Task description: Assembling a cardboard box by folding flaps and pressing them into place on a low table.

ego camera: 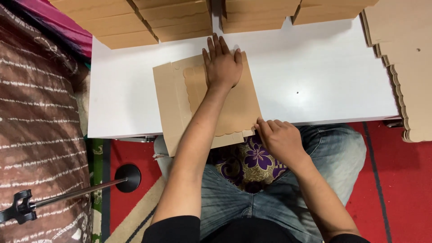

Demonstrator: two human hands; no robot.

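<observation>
A flat brown cardboard blank (234,108) with a scalloped flap lies near the front edge of the white worktop (324,76), its near end hanging over that edge toward the person's lap. The left hand (222,65) lies flat on its far part, palm down, fingers spread and pressing; this grip is wide, closed on nothing. The forearm crosses the blank's middle and hides the fold lines beneath it. The right hand (280,137) is at the near right corner, its fingers curled on the overhanging edge; the fingertips are tucked from sight, so whether they pinch the cardboard or only push against it cannot be told.

Along the far edge stand stacks of folded cardboard boxes (175,20), cut off by the top of the picture. At the right a pile of flat scalloped blanks (405,67) runs out of view, overhanging the worktop's corner.

Under the worktop the person sits cross-legged in blue jeans (333,148), with a purple flowered cushion (252,162) between the knees, partly hidden by both arms. The floor is covered by a red carpet (400,189). At the left hangs a dark brown patterned cloth (36,117), and in front of it a metal stand with a round black base (128,177) leans across; its clamp end is cut off by the left edge.
</observation>
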